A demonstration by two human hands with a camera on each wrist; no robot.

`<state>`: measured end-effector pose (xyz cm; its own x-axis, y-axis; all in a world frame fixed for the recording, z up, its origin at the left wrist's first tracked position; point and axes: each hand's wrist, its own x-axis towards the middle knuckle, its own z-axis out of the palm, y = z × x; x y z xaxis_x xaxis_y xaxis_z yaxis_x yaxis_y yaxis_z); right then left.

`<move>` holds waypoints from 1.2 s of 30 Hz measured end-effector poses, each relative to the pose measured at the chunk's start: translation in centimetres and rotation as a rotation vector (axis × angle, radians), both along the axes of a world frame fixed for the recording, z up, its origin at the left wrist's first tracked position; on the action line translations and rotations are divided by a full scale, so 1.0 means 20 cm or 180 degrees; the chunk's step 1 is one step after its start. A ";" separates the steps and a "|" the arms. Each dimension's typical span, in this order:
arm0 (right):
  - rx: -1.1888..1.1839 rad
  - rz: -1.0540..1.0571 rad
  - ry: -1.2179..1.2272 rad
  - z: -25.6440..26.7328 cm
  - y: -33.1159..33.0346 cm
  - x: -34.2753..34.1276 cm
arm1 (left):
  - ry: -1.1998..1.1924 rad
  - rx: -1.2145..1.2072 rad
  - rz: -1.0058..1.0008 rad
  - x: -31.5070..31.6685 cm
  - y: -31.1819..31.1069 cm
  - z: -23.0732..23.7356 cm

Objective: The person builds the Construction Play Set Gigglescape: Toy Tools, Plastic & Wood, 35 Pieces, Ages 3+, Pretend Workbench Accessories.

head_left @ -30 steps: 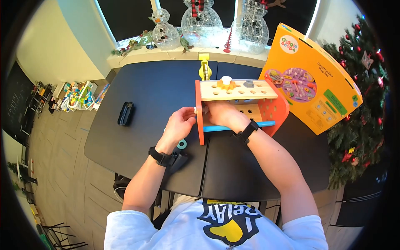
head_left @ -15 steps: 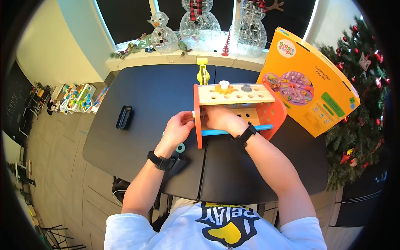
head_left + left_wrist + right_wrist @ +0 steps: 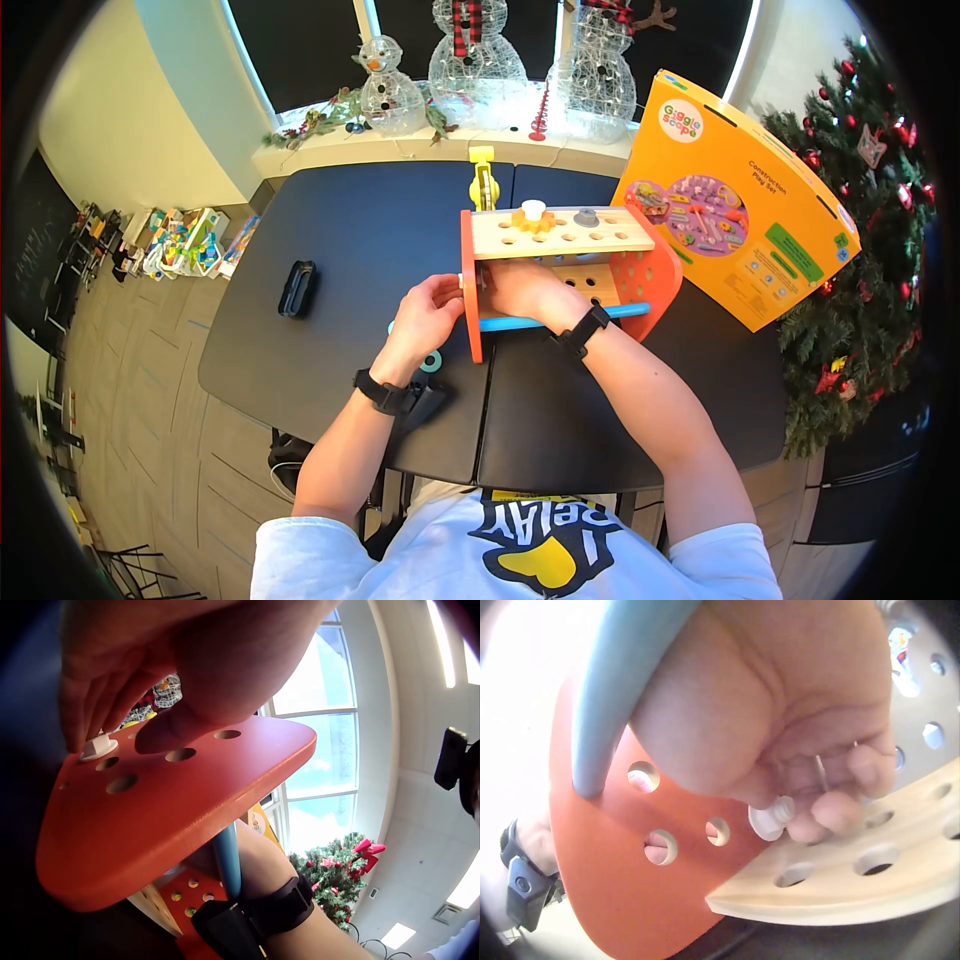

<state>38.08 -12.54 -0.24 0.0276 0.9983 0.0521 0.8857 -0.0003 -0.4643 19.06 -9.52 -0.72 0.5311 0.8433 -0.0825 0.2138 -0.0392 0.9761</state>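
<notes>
My left hand point(image 3: 425, 312) is outside the orange-red side panel point(image 3: 180, 802) of a toy workbench. In the left wrist view its fingertips are right beside a white plastic bolt point(image 3: 98, 747), with the thumb apart from it, over the panel's holes. Reaching inside the workbench, my right hand point(image 3: 530, 290) has curled fingers. The right wrist view shows it pinching a white plastic nut point(image 3: 771, 818) close to the panel's inner face, above the wooden shelf point(image 3: 840, 877). On the workbench's top board point(image 3: 590, 238) sit a yellow gear point(image 3: 533, 222) with a white peg and a grey piece point(image 3: 585, 217).
A blue bar point(image 3: 560, 318) crosses the workbench's front. Behind it stands a yellow toy point(image 3: 484, 185); an orange box point(image 3: 740, 200) leans at the right. A black case point(image 3: 298, 289) lies on the left of the table point(image 3: 260, 345). A teal ring point(image 3: 431, 361) is near my left wrist.
The workbench and table sit slightly lower and further left in the head view. Both hands keep nearly the same places at the side panel.
</notes>
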 end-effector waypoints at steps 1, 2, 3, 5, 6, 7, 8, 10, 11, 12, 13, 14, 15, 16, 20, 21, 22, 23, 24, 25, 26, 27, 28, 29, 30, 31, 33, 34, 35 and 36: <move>0.0025 0.0140 0.0065 0.02 -0.01 0.00 | -0.0016 0.0004 -0.0005 0.00 0.00 0.00; 0.0044 0.0283 0.0135 0.04 -0.02 0.01 | -0.0028 0.0001 -0.0007 0.00 0.00 0.00; 0.0060 0.0428 0.0209 0.05 -0.02 0.02 | -0.0037 -0.0005 -0.0006 0.00 0.00 -0.01; 0.0033 0.0256 0.0591 -0.03 0.02 0.04 | -0.0009 0.0015 -0.0014 0.00 0.00 -0.01; 0.0024 0.0167 0.0777 -0.06 0.03 0.05 | 0.0001 0.0031 -0.0021 0.00 0.01 -0.01; -0.0001 0.0151 0.0768 -0.05 0.03 0.04 | 0.0017 0.0024 -0.0001 0.00 0.00 0.00; -0.0025 0.0135 0.0755 -0.04 0.02 0.04 | 0.0030 0.0019 0.0018 0.00 -0.01 0.01; -0.0063 0.0129 0.0519 -0.04 0.02 0.04 | 0.0044 0.0024 0.0036 0.01 -0.01 0.02; -0.0078 0.0140 0.0297 -0.05 0.02 0.05 | 0.0046 0.0033 0.0037 0.01 -0.01 0.01; -0.0091 0.0150 0.0076 -0.06 0.02 0.05 | 0.0050 0.0042 0.0036 0.01 -0.01 0.01; -0.0128 0.0143 0.0047 -0.06 0.02 0.04 | 0.0060 0.0053 0.0034 0.01 -0.01 0.01; -0.0162 0.0136 0.0017 -0.07 0.03 0.04 | 0.0069 0.0066 0.0032 0.00 -0.01 0.01; -0.0196 0.0128 -0.0013 -0.07 0.04 0.04 | 0.0078 0.0079 0.0030 0.00 -0.01 0.01; -0.0094 0.0149 0.0059 -0.07 0.04 0.04 | 0.0092 0.0080 0.0035 0.00 -0.01 0.01; 0.0092 0.0296 0.0282 -0.05 0.02 0.05 | 0.0095 0.0054 0.0038 0.00 -0.01 0.01; 0.0081 0.0347 0.0320 -0.05 0.01 0.05 | 0.0082 0.0040 0.0032 0.01 -0.01 0.01; 0.0080 0.0326 0.0335 -0.06 0.02 0.05 | 0.0094 0.0044 0.0025 0.01 -0.01 0.01; 0.0080 0.0307 0.0348 -0.07 0.02 0.05 | 0.0106 0.0048 0.0019 0.01 -0.01 0.01; 0.0080 0.0289 0.0360 -0.07 0.03 0.05 | 0.0116 0.0054 0.0014 0.01 -0.01 0.01; 0.0092 0.0264 0.0275 -0.08 0.02 0.05 | 0.0125 0.0062 0.0013 0.01 -0.01 0.01; 0.0105 0.0238 0.0190 -0.08 0.02 0.05 | 0.0135 0.0071 0.0012 0.01 -0.01 0.02; 0.0119 0.0212 0.0104 -0.08 0.02 0.05 | 0.0144 0.0082 0.0009 0.01 -0.01 0.02; -0.0060 0.0189 -0.0016 -0.07 0.02 0.04 | 0.0131 0.0089 0.0014 0.01 -0.01 0.01; -0.0238 0.0166 -0.0136 -0.05 0.03 0.04 | 0.0119 0.0099 0.0019 0.01 0.00 -0.02; -0.0414 0.0143 -0.0255 -0.03 0.03 0.04 | 0.0107 0.0109 0.0025 0.01 0.01 -0.03; -0.0369 0.0175 -0.0204 -0.01 0.03 0.03 | 0.0101 0.0107 0.0024 0.00 0.01 -0.03; -0.0282 0.0239 -0.0106 0.04 0.00 0.02 | 0.0085 0.0100 0.0022 0.00 0.01 -0.03; -0.0154 0.0275 -0.0046 0.03 0.00 0.03 | 0.0073 0.0094 0.0026 0.00 0.01 -0.02; -0.0028 0.0313 0.0015 0.01 0.01 0.04 | 0.0062 0.0086 0.0031 0.01 0.01 -0.02; 0.0097 0.0352 0.0078 -0.01 0.01 0.05 | 0.0052 0.0077 0.0037 0.01 0.00 -0.03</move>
